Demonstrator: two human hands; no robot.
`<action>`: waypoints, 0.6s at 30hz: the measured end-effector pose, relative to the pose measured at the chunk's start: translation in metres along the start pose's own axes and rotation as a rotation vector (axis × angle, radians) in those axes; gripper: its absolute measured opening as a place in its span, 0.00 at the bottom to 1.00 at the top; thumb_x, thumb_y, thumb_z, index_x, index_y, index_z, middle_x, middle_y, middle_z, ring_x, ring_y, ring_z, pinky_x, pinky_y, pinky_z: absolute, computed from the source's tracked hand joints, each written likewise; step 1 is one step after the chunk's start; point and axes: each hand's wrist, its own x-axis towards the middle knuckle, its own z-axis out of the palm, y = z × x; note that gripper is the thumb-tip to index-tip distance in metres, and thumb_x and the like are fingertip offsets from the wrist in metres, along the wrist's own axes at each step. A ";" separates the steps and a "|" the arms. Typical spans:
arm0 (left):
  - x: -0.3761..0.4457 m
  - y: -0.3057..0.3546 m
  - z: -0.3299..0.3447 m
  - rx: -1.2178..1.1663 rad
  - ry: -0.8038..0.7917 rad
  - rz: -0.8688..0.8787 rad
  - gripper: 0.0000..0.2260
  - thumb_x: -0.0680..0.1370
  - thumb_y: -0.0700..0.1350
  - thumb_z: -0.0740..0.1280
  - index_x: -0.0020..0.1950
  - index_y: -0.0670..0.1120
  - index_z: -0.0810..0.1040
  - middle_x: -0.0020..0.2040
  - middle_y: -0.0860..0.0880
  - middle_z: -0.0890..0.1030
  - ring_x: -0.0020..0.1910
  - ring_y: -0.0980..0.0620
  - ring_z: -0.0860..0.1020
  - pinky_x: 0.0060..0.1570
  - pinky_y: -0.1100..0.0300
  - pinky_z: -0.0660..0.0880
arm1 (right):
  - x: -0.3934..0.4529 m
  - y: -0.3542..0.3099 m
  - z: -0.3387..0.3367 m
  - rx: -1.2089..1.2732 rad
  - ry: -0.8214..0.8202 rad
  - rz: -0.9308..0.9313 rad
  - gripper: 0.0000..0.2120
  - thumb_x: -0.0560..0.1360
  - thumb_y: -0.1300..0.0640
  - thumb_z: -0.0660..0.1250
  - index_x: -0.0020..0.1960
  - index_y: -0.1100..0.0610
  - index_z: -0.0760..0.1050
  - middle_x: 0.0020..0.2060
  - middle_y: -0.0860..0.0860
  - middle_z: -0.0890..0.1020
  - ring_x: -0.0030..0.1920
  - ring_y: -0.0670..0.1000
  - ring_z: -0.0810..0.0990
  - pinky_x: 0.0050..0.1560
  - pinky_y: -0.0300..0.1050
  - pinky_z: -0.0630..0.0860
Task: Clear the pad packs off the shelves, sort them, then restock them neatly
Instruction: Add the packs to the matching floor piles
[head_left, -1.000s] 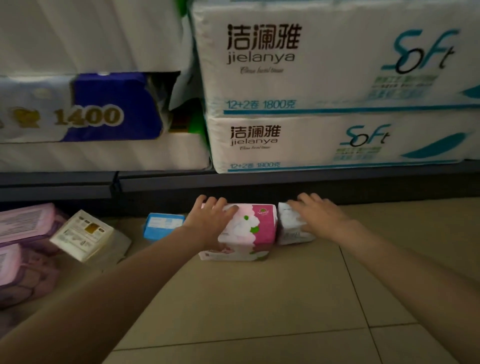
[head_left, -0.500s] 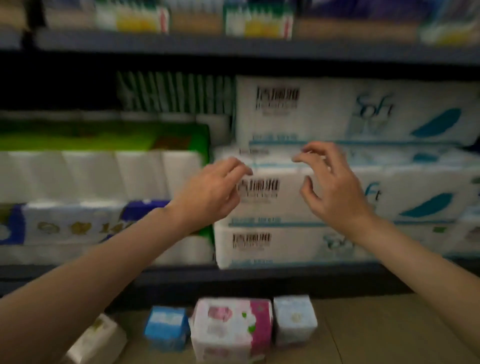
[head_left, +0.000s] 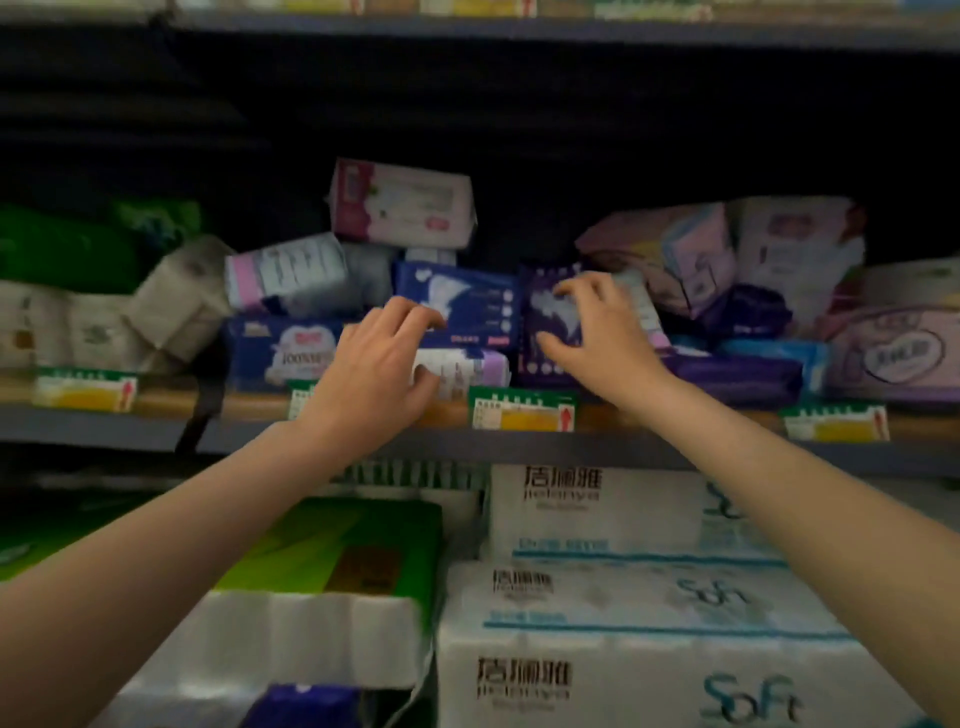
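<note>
Crowding shelf edge (head_left: 519, 441), price tags (head_left: 522, 410), tissue bales (head_left: 623, 613)

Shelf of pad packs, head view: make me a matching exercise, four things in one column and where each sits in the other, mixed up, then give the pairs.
Things
1. pink pack
2. left hand
3. right hand
4. green pack

Places
A. on the shelf below the pads
B. on top of the pile, highest of all
C. at a dark purple pack
D. at a white and lilac pack on the shelf's front edge

Pairs: 1-B, 2-D, 3-C, 4-A
</note>
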 end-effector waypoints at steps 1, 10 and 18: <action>0.000 -0.005 -0.001 0.020 -0.043 -0.051 0.16 0.75 0.41 0.63 0.63 0.43 0.71 0.56 0.44 0.72 0.52 0.42 0.72 0.48 0.52 0.65 | 0.014 -0.009 0.005 0.006 -0.030 -0.033 0.27 0.75 0.51 0.67 0.70 0.58 0.64 0.69 0.57 0.62 0.69 0.58 0.62 0.67 0.48 0.60; -0.006 -0.053 -0.022 0.058 -0.160 -0.293 0.22 0.76 0.45 0.65 0.68 0.46 0.64 0.64 0.47 0.68 0.63 0.44 0.66 0.60 0.50 0.65 | 0.079 -0.078 0.040 -0.270 -0.238 -0.139 0.48 0.67 0.42 0.73 0.76 0.55 0.48 0.72 0.58 0.59 0.71 0.60 0.58 0.70 0.58 0.54; -0.026 -0.062 -0.020 -0.160 -0.061 -0.261 0.25 0.74 0.45 0.69 0.68 0.45 0.64 0.64 0.46 0.68 0.63 0.46 0.67 0.61 0.49 0.67 | 0.060 -0.077 0.007 -0.390 -0.147 -0.214 0.34 0.67 0.51 0.74 0.68 0.55 0.62 0.60 0.58 0.75 0.59 0.61 0.70 0.48 0.49 0.69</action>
